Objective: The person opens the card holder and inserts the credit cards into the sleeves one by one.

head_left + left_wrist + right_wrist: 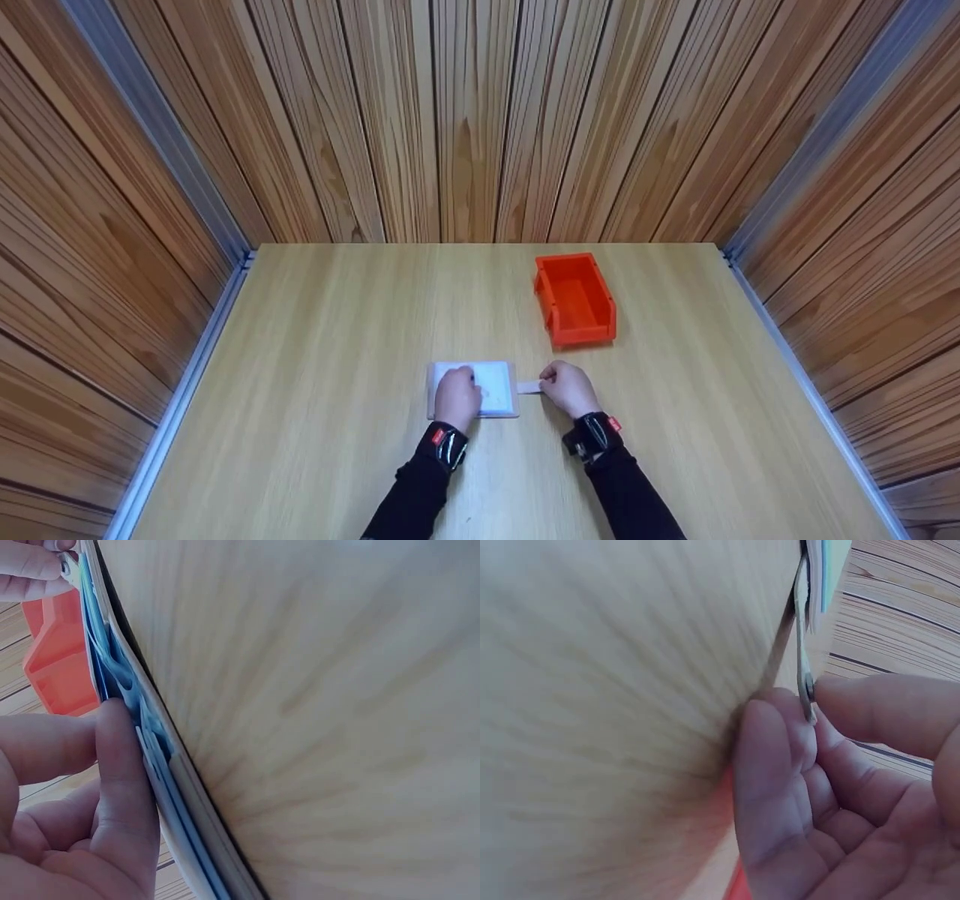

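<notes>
Packet: a flat white square packet (491, 386) lies on the wooden table (315, 390), low in the centre of the head view, just left of the middle. In the left wrist view it shows edge-on as white and blue layers (150, 757) running from the upper left down to the bottom centre.
Left hand: the left hand (457, 396) rests on the left part of the packet, fingers bent down onto it. In the left wrist view a fingertip (120, 765) presses against the packet's face; the fingers do not wrap round it.
Strip: a small white strip (529, 387) sticks out from the packet's right edge, between the two hands. In the right wrist view it is a thin tab (805, 667) in the upper right of the frame.
Right hand: the right hand (570, 388) sits just right of the packet and pinches the end of the strip between thumb and forefinger (780, 735), fingers curled.
Bin: an orange plastic bin (574, 300) stands open-topped on the table above and to the right of the hands, near them but apart.
Surroundings: wooden slat walls (480, 112) close in the table at the back and on both sides.
</notes>
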The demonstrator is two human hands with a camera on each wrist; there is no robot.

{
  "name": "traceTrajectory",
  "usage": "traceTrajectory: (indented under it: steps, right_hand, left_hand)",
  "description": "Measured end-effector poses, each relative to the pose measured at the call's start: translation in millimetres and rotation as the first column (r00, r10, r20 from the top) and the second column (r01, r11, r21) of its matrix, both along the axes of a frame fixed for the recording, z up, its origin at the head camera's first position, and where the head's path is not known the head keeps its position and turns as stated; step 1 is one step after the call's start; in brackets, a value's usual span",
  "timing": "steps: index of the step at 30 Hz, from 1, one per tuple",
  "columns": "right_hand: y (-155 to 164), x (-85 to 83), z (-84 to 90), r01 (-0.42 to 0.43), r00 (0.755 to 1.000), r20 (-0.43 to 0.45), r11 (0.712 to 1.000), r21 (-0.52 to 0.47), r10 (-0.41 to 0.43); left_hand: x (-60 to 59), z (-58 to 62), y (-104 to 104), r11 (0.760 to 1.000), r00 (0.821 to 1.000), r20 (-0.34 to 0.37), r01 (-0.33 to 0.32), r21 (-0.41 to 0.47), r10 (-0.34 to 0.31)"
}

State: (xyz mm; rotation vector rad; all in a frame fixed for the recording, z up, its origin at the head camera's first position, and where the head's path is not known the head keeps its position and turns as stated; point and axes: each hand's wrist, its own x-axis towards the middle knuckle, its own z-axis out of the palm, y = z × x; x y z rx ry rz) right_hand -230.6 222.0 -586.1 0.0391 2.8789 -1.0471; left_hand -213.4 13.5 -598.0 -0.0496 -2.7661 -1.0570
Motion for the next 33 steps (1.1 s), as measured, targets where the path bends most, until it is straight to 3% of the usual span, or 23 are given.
traceTrajectory:
  steps: [5,21,25,33]
  right_hand:
    - [-0.1,-1.0,-3.3,0.007,1.000,0.026,1.000,-0.003,-0.006]
    - [0.2,0.5,-8.3,-0.020,0.999,-0.046,1.000,-0.007,0.019]
    - [-0.1,0.0,-8.0,-0.011,0.999,-0.031,1.000,-0.014,0.010]
    - [0.1,-0.1,-6.9,0.006,1.000,0.002,1.000,-0.031,-0.006]
  left_hand:
    - [-0.1,-0.7,-0.1,1.000,1.000,0.012,0.003,-0.001,-0.003]
    - [0.3,-3.2,-0.8,1.000,1.000,-0.018,-0.002,0.014,0.003]
    - [0.9,-1.2,0.1,1.000,1.000,-0.020,-0.018,0.021,0.018]
    - [-0.7,6.0,-4.8,0.998,0.996,0.082,-0.031,0.047,0.027]
